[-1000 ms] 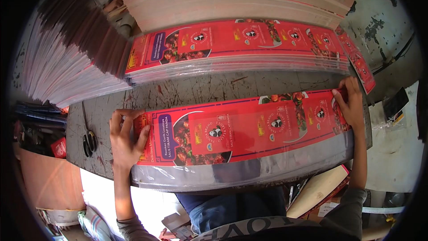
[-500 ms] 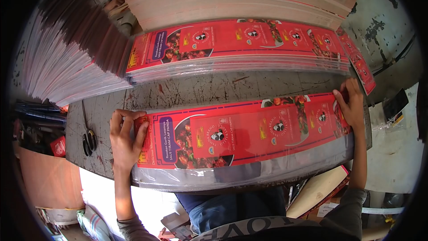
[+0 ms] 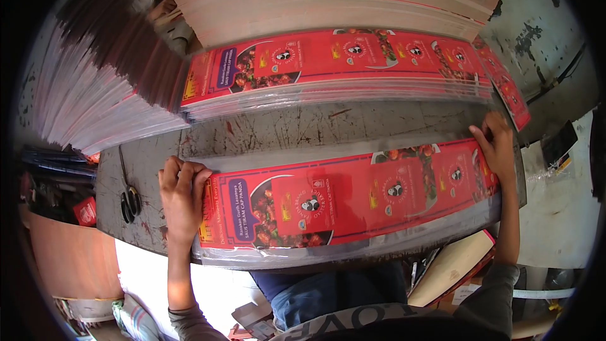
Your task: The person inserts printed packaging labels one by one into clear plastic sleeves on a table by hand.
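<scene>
A long red printed card (image 3: 351, 197), with panda logos and food pictures, lies in front of me on the table. Clear plastic (image 3: 372, 242) shows along its near and far edges, and looks like a sleeve around the card. At the card's left end, my left hand (image 3: 180, 196) is closed, thumb along the end and fingers bent beside it. My right hand (image 3: 497, 145) grips the right end, its thumb on the top face and its other fingers around the outer edge.
Behind lies a stack of similar red cards (image 3: 309, 63), with a tall block of stacked board (image 3: 334, 0) beyond. A fanned pile of plastic-covered cards (image 3: 107, 101) stands left. Black-handled scissors (image 3: 130, 204) rest at the table's left. Another card (image 3: 508, 91) leans far right.
The red card has shifted toward me relative to the plastic. Its near plastic margin is narrower, and a margin shows on the far side. My left hand moved slightly right and toward me.
</scene>
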`<state>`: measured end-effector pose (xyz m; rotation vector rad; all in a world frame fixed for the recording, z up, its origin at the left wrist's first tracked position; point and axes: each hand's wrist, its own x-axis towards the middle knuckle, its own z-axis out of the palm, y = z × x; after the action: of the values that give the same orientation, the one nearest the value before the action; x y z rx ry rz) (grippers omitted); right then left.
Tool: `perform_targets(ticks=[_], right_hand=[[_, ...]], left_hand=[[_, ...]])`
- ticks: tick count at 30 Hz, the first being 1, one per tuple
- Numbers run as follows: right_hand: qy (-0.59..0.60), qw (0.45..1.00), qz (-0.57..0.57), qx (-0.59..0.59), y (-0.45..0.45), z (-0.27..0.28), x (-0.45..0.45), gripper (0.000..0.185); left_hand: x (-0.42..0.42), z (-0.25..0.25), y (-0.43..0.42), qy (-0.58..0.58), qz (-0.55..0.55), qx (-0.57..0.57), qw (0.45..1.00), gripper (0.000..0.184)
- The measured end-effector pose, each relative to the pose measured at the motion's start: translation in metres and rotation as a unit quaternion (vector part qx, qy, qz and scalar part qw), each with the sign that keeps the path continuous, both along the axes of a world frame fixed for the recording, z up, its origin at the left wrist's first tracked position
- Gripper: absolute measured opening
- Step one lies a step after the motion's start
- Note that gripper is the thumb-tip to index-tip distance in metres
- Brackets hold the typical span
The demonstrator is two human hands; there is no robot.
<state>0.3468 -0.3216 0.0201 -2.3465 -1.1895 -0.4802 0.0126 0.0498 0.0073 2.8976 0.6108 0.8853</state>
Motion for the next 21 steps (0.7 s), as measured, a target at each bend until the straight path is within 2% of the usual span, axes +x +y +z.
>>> perform_targets(ticks=[3, 8, 10, 13, 15, 18, 19, 20, 21], right_hand=[[0.005, 1.000, -0.001, -0.007, 0.000, 0.000, -0.003, 0.033], [-0.002, 0.999, -0.016, 0.028, -0.003, -0.005, -0.003, 0.029], [-0.020, 1.000, -0.011, 0.021, -0.005, 0.000, -0.003, 0.027], [-0.008, 0.999, 0.013, -0.038, -0.021, 0.012, -0.003, 0.020], [0.136, 0.991, -0.013, -0.010, -0.033, 0.019, -0.008, 0.012], [0.120, 0.993, -0.010, -0.019, -0.038, 0.020, -0.019, 0.014], [0.150, 0.984, -0.084, -0.040, -0.033, 0.021, -0.029, 0.018], [0.152, 0.984, -0.083, -0.044, -0.034, 0.015, -0.032, 0.018], [0.089, 0.993, -0.077, -0.021, -0.035, 0.004, -0.034, 0.020]], left_hand=[[-0.002, 0.000, -0.002, -0.007, -0.007, 0.013, 1.000, 0.008], [-0.009, 0.012, -0.003, 0.011, -0.036, 0.073, 0.997, 0.021], [-0.015, 0.015, -0.006, 0.043, -0.025, 0.052, 0.997, 0.029], [-0.023, 0.017, -0.017, 0.051, -0.011, -0.092, 0.994, 0.043], [-0.023, 0.013, -0.028, 0.038, -0.006, -0.110, 0.993, 0.046], [-0.027, 0.006, -0.032, 0.056, 0.005, -0.091, 0.994, 0.056], [-0.027, 0.002, -0.032, 0.012, -0.002, -0.139, 0.990, 0.057], [-0.027, -0.002, -0.032, -0.032, -0.009, -0.187, 0.982, 0.058], [-0.028, -0.006, -0.031, -0.048, -0.018, -0.165, 0.985, 0.058]])
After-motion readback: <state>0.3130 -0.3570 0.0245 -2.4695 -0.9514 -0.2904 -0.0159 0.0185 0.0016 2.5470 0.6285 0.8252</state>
